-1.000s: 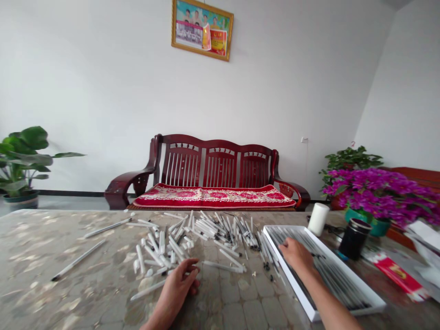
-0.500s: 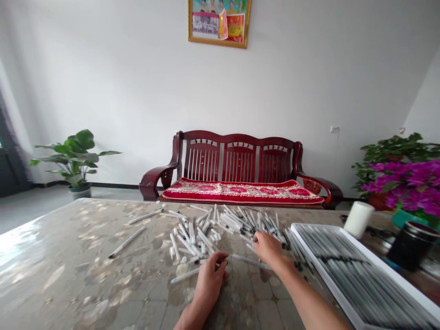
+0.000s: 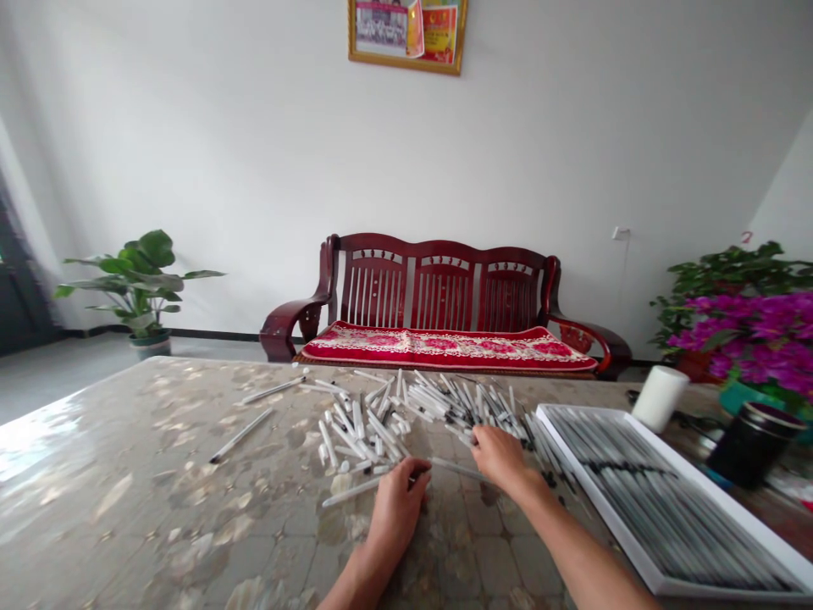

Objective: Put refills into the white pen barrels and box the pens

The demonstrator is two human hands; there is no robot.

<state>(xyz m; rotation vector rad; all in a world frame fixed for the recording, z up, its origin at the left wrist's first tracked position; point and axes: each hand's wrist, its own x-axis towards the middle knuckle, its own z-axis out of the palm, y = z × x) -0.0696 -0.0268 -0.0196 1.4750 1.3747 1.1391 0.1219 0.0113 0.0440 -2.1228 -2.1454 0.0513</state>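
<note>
A heap of white pen barrels and caps [image 3: 406, 411] lies spread across the middle of the patterned table [image 3: 158, 500]. My left hand [image 3: 397, 501] rests at the heap's near edge, fingers curled, its tips touching a white pen [image 3: 348, 492] that lies flat. My right hand [image 3: 501, 457] sits just to the right, fingers bent down onto another white pen [image 3: 454, 468] and the edge of the heap. A white tray [image 3: 666, 585] full of finished pens lies to the right of my right arm.
A white cup [image 3: 660, 398] and a black jar [image 3: 749, 443] stand behind the tray, beside purple flowers [image 3: 762, 335]. Two single pens [image 3: 242, 435] lie apart on the left. A red wooden bench [image 3: 438, 322] stands behind the table, a potted plant [image 3: 140, 284] far left.
My right hand left the tray and came left to the heap, next to my left hand. The view turned left and dipped slightly. My left hand stays by the same pen.
</note>
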